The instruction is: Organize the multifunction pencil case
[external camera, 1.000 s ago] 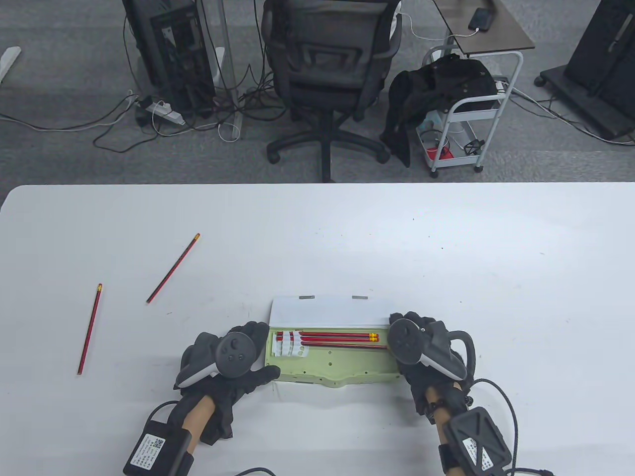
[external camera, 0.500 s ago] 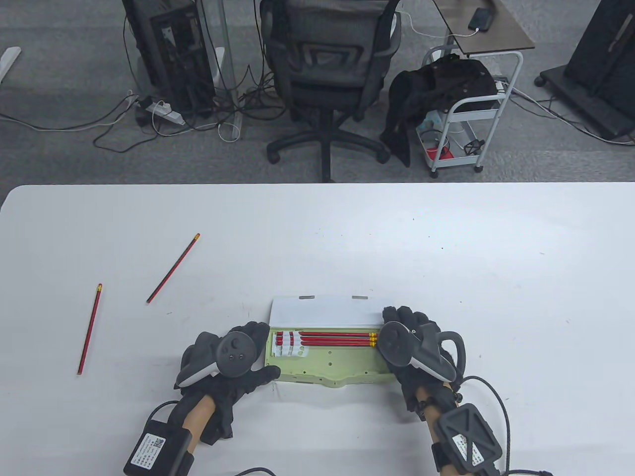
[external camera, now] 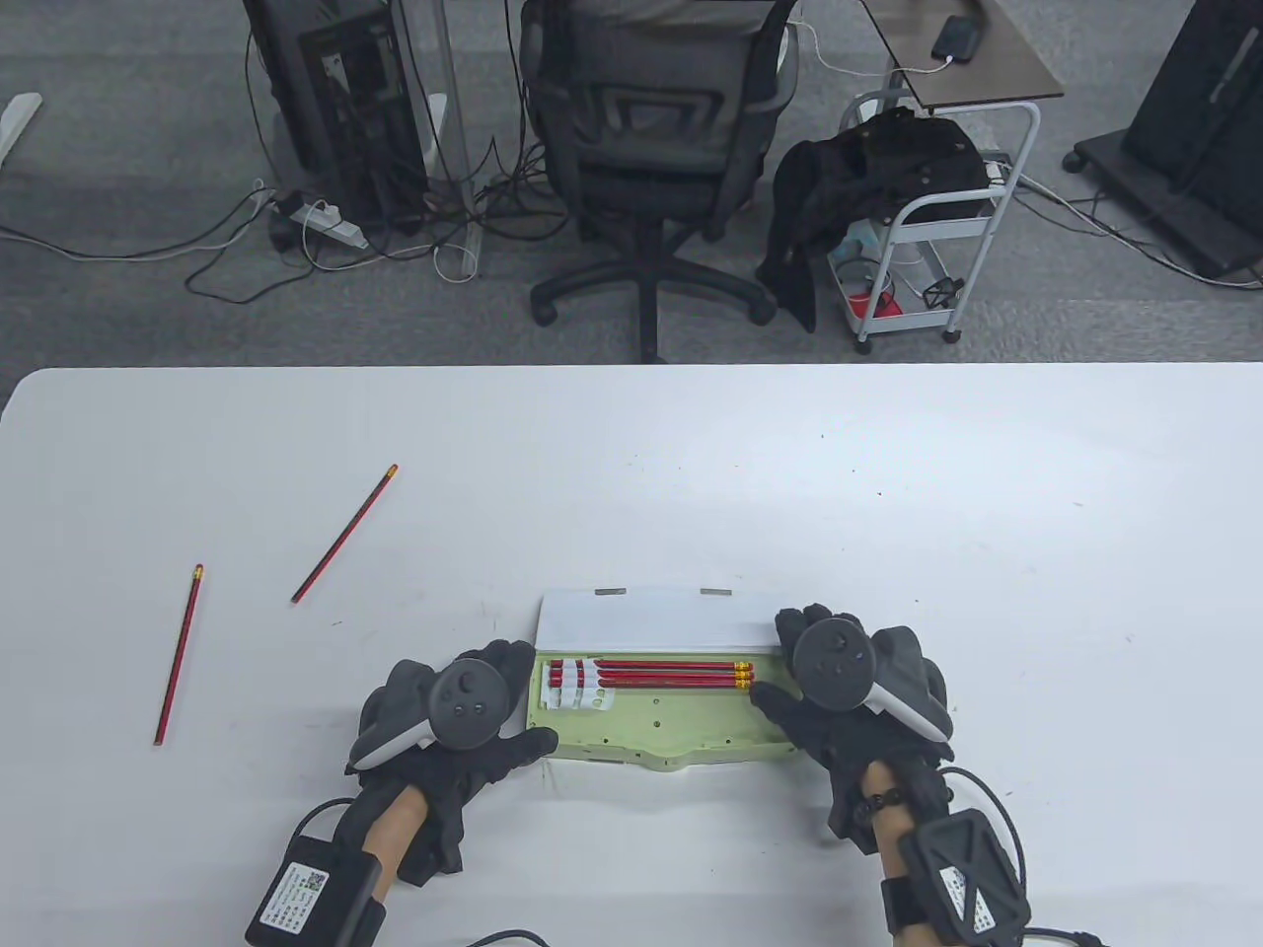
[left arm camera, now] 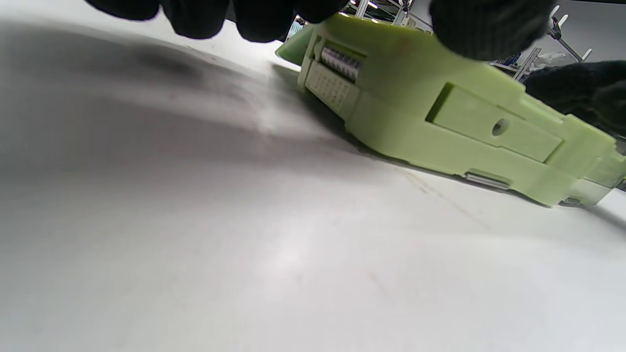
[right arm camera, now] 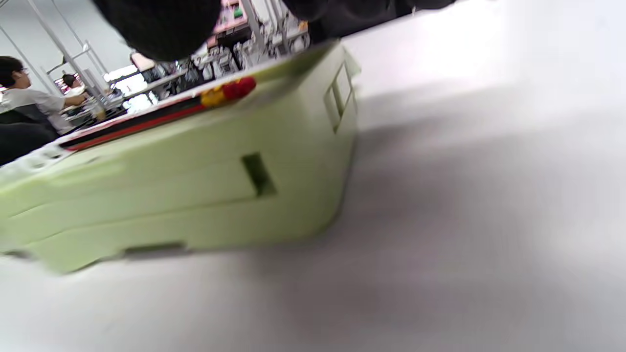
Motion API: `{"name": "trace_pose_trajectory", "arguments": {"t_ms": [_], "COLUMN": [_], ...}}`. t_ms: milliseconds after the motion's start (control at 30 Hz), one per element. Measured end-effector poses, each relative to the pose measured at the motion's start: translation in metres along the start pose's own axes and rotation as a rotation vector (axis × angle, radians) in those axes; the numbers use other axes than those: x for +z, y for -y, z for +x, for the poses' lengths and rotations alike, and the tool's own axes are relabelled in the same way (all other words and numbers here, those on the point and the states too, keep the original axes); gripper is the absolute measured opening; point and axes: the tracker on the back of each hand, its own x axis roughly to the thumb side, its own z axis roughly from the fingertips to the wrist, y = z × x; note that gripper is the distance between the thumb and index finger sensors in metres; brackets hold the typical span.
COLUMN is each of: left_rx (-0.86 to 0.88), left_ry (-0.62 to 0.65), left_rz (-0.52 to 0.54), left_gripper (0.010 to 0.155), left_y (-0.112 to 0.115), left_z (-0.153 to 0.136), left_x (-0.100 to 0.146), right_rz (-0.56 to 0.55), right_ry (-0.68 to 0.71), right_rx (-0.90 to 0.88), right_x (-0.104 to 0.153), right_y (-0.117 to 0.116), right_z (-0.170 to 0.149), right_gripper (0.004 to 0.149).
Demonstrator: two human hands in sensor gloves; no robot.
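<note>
A light green pencil case lies open near the table's front edge, its white lid folded back. Three red pencils lie side by side in its tray, erasers to the right. My left hand grips the case's left end, fingers over the top and thumb along the front wall. My right hand hovers over the right end, thumb stretched out beside the erasers, holding nothing. Two more red pencils lie loose at the left.
The white table spreads wide to the right and behind the case. Beyond its far edge stand an office chair, a white cart and floor cables. A person sits far off in the right wrist view.
The third pencil, lying slanted in the tray a second ago, now lies straight beside the other two. My right hand has let it go and drawn back to the right. The left hand kept still.
</note>
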Motion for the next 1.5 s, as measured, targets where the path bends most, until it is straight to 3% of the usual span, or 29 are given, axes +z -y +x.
{"name": "trace_pose_trajectory", "arguments": {"t_ms": [100,233,467,700,800,933,1033,1200,1500], "left_rx": [0.009,0.010,-0.075,-0.117,-0.111,-0.274,-0.211,-0.202,-0.372], "left_ry": [-0.002,-0.062,-0.489,-0.763,-0.837,-0.947,-0.965,-0.986,-1.050], "left_rz": [0.002,0.071,0.212,0.206,0.172,0.085,0.066,0.047,0.043], "left_gripper": [0.093,0.091,0.079,0.064,0.059,0.058,0.056,0.054,0.043], "left_y": [-0.002,-0.015,-0.057,-0.104,-0.104,-0.094,-0.088,-0.086,-0.084], "left_z": [0.000,-0.007,-0.062,-0.118,-0.137,-0.159,-0.168,-0.171,-0.171], "left_x": [0.002,0.008,0.012,-0.004,-0.015,-0.026,-0.031,-0.043,-0.062], "right_rz": [0.116,0.167,0.167,0.172,0.172,0.177,0.181,0.189,0.195], "right_ry": [0.036,0.018,0.000,0.001,-0.001,-0.003,-0.003,-0.006,-0.011], "right_rx": [-0.031,0.084,0.084,0.073,0.083,0.080,0.080,0.089,0.100], "right_x": [-0.002,-0.005,-0.003,-0.005,-0.005,-0.006,-0.006,-0.006,-0.006], "right_y": [-0.007,-0.010,-0.010,-0.009,-0.009,-0.009,-0.009,-0.008,-0.008], "right_z": [-0.002,0.005,0.009,0.008,0.009,0.008,0.009,0.009,0.011], "right_gripper": [0.098,0.103,0.102,0.101,0.101,0.101,0.101,0.101,0.101]}}
